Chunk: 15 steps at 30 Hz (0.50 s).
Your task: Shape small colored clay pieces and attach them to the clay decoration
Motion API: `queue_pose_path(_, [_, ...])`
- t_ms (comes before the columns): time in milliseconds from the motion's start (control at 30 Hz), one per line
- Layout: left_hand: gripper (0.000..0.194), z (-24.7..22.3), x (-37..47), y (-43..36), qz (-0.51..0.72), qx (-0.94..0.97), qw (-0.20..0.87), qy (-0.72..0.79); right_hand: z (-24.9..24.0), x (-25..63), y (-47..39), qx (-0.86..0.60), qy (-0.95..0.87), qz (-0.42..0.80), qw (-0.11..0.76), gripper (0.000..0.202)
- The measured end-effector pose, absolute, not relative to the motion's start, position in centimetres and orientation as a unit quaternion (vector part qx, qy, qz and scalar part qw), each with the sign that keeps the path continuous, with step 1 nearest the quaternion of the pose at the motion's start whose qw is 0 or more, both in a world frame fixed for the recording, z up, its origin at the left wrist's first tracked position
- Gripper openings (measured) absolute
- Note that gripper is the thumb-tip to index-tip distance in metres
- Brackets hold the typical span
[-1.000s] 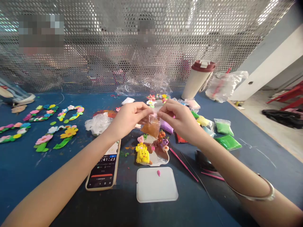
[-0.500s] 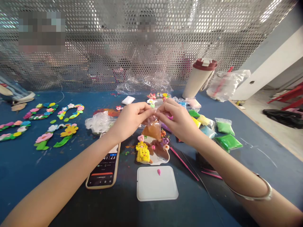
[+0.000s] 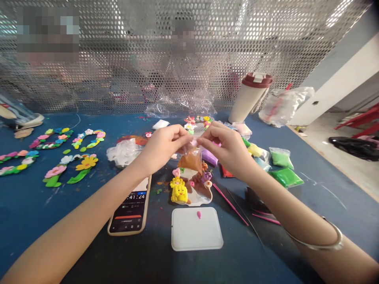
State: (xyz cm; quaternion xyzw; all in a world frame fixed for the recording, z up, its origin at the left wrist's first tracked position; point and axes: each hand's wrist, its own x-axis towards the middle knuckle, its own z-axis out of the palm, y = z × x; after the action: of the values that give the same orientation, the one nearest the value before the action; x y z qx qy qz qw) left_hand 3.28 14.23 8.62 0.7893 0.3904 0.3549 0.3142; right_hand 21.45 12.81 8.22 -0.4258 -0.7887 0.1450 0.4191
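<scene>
Between my two hands hangs a clear plastic bag of orange-brown clay (image 3: 190, 161). My left hand (image 3: 169, 144) pinches its top edge from the left, and my right hand (image 3: 220, 145) pinches it from the right. Right below the bag lies a small mirror (image 3: 197, 193) with clay figures along its edge. A yellow clay figure (image 3: 179, 193) with a smiling face sits at its left, and a purple one (image 3: 206, 176) at its right. Nearer to me is a white plastic board (image 3: 197, 232) with a small pink clay piece (image 3: 199, 215) on it.
Left, a phone (image 3: 130, 213) lies beneath my forearm, with clay-decorated frames (image 3: 85, 167) beyond. Bags of coloured clay (image 3: 286, 177), pink tools (image 3: 231, 204) and a cup (image 3: 250, 98) are at right. A perforated metal screen (image 3: 133, 59) closes the back.
My fingertips have shifted slightly along the top of the clay bag, and the right hand's fingers are straighter. The bag hangs a little higher and shows more fully.
</scene>
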Motion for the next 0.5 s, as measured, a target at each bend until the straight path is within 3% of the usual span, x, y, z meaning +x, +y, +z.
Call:
queue_pose_path(133, [0.023,8.7,3.0,14.3,0.330,0.819,0.236,0.406,8.1,21.8,13.1,-0.449,-0.760,0.234,0.407,0.018])
queue_pose_path(300, [0.019,9.4,1.8,16.7,0.327,0.803,0.020,0.498,7.4,22.9,14.3,-0.485,-0.689,0.366,0.395,0.019])
queue_pose_path(500, [0.026,7.7,2.7,23.6,0.165,0.849,-0.099,0.492,6.2,23.2,15.1,-0.489,-0.653,0.426,0.391,0.013])
